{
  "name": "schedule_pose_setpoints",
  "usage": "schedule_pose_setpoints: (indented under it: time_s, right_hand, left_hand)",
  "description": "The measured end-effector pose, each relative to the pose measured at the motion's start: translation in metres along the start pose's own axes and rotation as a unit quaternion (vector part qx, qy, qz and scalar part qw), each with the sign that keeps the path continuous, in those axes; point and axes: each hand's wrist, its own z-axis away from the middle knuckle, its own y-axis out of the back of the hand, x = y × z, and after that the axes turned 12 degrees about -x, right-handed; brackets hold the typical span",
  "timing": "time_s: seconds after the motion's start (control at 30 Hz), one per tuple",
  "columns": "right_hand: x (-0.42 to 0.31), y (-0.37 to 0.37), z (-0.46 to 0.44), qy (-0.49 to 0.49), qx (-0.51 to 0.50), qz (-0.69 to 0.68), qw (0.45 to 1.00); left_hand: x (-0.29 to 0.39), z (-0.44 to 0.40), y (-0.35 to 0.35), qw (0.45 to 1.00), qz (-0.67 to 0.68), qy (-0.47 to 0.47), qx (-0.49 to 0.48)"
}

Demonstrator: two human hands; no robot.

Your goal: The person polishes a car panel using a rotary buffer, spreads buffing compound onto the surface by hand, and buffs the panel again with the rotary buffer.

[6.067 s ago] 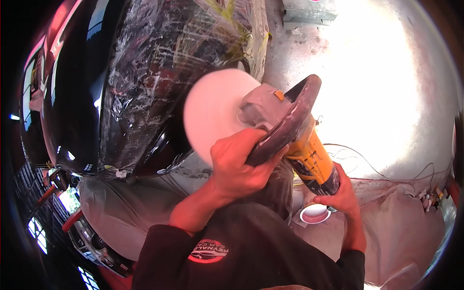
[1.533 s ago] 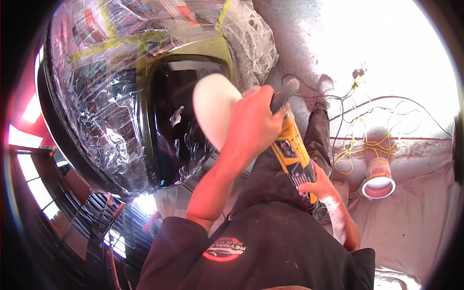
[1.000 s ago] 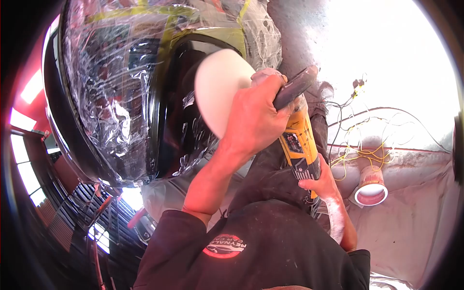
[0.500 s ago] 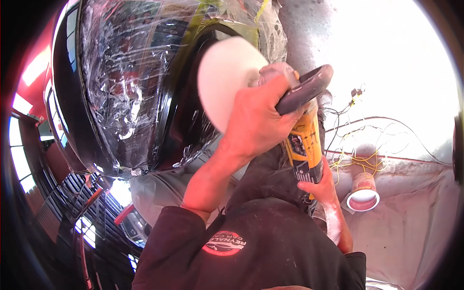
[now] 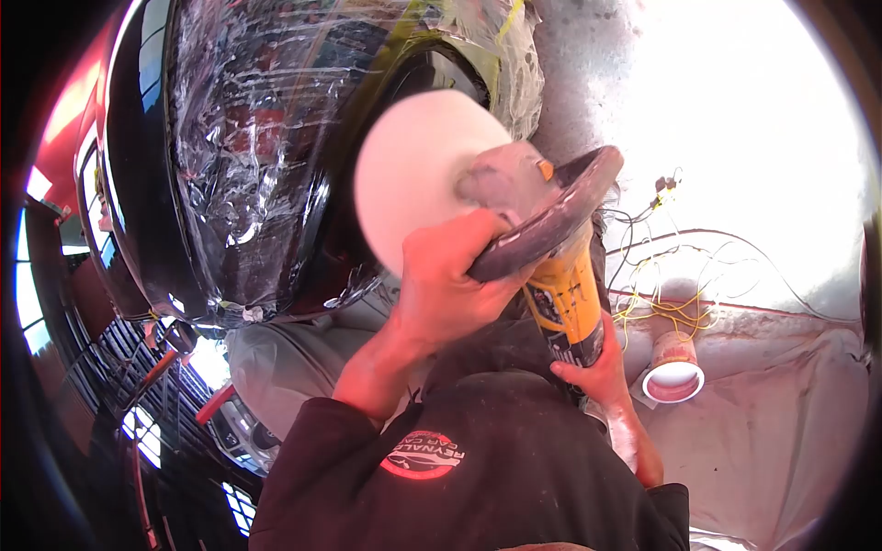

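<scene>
Polisher (image 5: 568,289) is in both your hands, held in front of your body with its head up and to the left, near the wrapped bodywork. The fingers of your left hand (image 5: 450,275) are closed around the lower end of the black loop handle (image 5: 562,223), most of them hidden behind it. Your right hand (image 5: 597,369) is wrapped round the black rear end of the tool's yellow body, your thumb lying across the near side and the other fingers mostly out of sight. Just beyond your left knuckles, the round white pad (image 5: 413,165) is blurred and faces the bodywork; you cannot tell from this angle whether it touches. Behind it shows a glossy black panel (image 5: 441,73), with yellow tape (image 5: 395,32) along part of its edge and crinkled clear plastic (image 5: 248,147) to its left. Below your hands is your dark shirt (image 5: 524,505) with a red and white logo (image 5: 423,456). Out to your right, a tangle of yellow cord (image 5: 678,318) lies by a pinkish cylinder (image 5: 675,349) with a white rim, near a pale sheet (image 5: 763,450). Farther up, the floor (image 5: 726,110) is washed out by glare.
</scene>
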Motion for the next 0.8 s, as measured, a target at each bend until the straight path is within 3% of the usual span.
schedule_pose_setpoints:
  time_s: [0.2,0.57,0.8]
  right_hand:
    - [-0.024,0.010,-0.014,0.054,0.062,0.023,0.996]
    - [0.000,-0.044,0.038,0.012,0.030,0.104,0.994]
    - [-0.043,-0.016,0.016,0.052,0.095,0.159,0.981]
  left_hand:
    - [-0.010,-0.014,0.009,0.996,0.072,-0.031,0.038]
    - [-0.030,0.102,0.025,0.993,0.051,-0.070,0.083]
    - [-0.026,0.037,0.023,0.982,0.104,-0.088,0.133]
